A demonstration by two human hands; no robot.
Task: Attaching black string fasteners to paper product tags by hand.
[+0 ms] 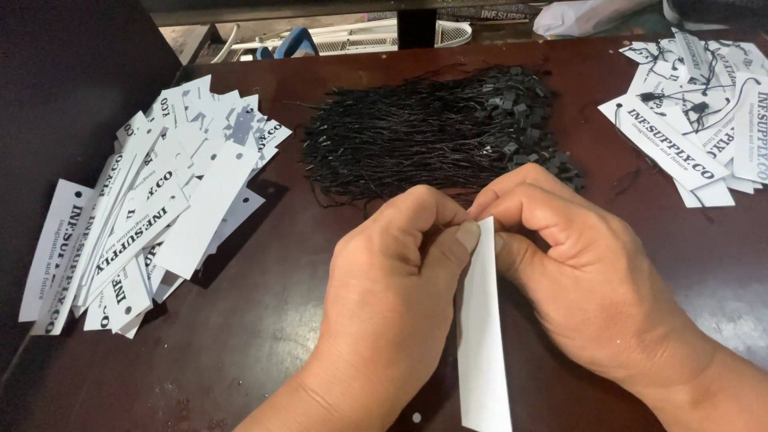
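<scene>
Both hands meet at centre of the dark brown table (264, 320), pinching the top end of one white paper tag (484, 352). Left hand (392, 288) is curled shut, thumb + forefinger closed on the tag's upper edge; right hand (576, 272) is likewise closed, fingertips pressed on the same edge from the other side, so the two hands touch there. The tag hangs edge-on toward the camera, lower end near the bottom of the frame, blank side showing. Whether a string is already pinched w/ it can't be told, since the fingers cover that spot. Just behind the hands, nearly touching the knuckles, lies a big heap of black string loops (424, 132) w/ small black plastic fasteners bunched at its right end. Left of the hands, well apart, a loose fanned pile of white printed tags (152, 216) spreads across the table's left part, some w/ punched holes visible. At far right, a second pile of tags w/ strings attached (696, 120). Beyond the table's back edge: a white wire basket (376, 36) and a blue item (296, 42) beside it, partly cut off.
</scene>
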